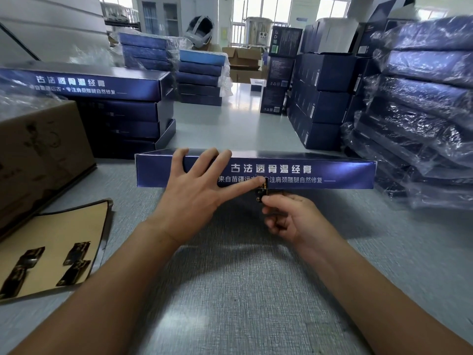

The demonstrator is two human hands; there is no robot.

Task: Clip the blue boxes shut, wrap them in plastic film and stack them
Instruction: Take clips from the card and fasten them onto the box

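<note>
Clip meets blue box at the lower edge of the box's near face, about midway along it, and that is the relation the next move turns on: the box lies with its long axis running left to right across the surface, its near face towards the person, so the clip probably has to go up and on from below. The right hand is the nearer one, just under the box, pinching the clip between thumb and fingertips. The left hand lies spread wide and flat against the box's near face, fingers straight, forefinger reaching to the spot just above the clip, seemingly to steady the box.

Counted: one box in work, one clip held, four spare clips on a tan card left of the box. Behind the box to its left stands an unwrapped stack, four or five high; right of the box stands a film-wrapped stack
</note>
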